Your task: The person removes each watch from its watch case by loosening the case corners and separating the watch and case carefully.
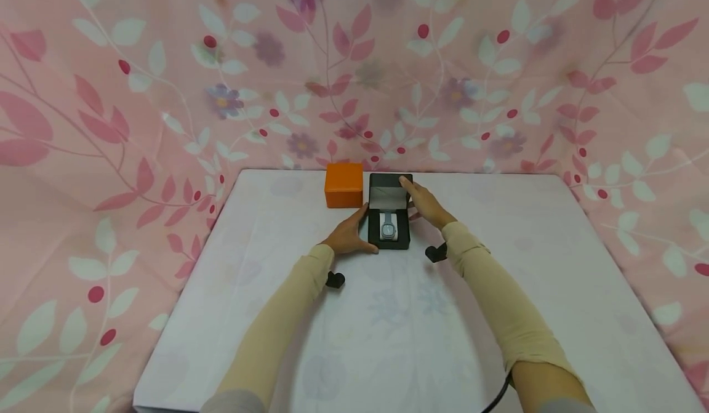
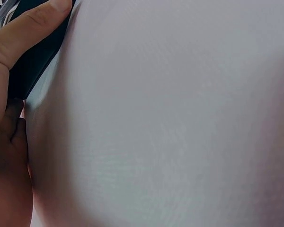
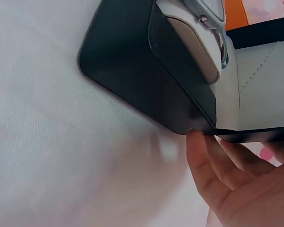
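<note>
A black watch box (image 1: 373, 240) stands on the table with its lid (image 1: 387, 198) raised. Inside, a wristwatch (image 1: 389, 230) with a grey-blue strap wraps a white cushion (image 3: 194, 40). My left hand (image 1: 348, 234) holds the box's left side, thumb at the front corner; the left wrist view catches only that thumb (image 2: 28, 30), parts of the fingers and a dark edge of the box. On the right, my right hand (image 1: 429, 205) has its thumb at the lid's upper right corner. Its fingertips (image 3: 195, 142) touch the box's side near the hinge.
An orange box (image 1: 343, 186) stands just left of the watch box, near the table's back edge. White cloth covers the table (image 1: 266, 216). Behind it hangs a pink floral curtain (image 1: 365, 62). A black cable (image 1: 498, 396) trails from the right sleeve.
</note>
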Demonstrator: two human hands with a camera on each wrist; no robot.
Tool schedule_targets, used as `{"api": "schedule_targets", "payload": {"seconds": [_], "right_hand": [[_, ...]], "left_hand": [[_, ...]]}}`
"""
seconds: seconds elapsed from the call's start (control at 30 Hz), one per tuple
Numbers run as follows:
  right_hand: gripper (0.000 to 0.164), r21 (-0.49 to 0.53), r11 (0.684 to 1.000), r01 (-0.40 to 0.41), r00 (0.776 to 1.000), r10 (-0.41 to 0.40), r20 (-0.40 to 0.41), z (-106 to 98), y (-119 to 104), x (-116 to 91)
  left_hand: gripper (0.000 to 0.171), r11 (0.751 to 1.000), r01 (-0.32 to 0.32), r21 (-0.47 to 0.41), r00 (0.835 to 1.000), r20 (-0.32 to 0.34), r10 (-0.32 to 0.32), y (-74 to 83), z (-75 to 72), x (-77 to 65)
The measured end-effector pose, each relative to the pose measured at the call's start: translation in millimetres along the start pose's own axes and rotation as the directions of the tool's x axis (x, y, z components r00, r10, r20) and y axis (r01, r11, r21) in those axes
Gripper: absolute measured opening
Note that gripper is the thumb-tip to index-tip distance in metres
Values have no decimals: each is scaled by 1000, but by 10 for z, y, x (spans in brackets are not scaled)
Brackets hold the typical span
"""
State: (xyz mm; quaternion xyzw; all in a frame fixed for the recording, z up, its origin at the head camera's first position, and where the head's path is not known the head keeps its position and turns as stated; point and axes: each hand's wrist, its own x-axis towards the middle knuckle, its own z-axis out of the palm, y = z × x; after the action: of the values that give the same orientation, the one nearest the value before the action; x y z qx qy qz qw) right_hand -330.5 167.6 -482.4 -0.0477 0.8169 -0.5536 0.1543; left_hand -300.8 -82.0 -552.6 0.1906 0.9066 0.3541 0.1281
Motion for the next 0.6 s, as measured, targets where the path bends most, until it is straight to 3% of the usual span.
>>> {"api": "schedule_targets", "payload": {"seconds": [0.2,0.43,0.6], "right_hand": [[106,-131,991,-21,1000,19,-19,-29,11,-60],[99,-230,970,74,991,-97,-88,-15,115,-117],[93,-258,955,144,964,-195,-182,13,172,-177]], "left_hand": [[134,1000,3,1,1000,12,-4,25,-12,-8],[134,1000,-2,-4,1000,-6,2,5,-1,8],[135,1000,4,-20,1000,-3,-4,-11,6,20]]}}
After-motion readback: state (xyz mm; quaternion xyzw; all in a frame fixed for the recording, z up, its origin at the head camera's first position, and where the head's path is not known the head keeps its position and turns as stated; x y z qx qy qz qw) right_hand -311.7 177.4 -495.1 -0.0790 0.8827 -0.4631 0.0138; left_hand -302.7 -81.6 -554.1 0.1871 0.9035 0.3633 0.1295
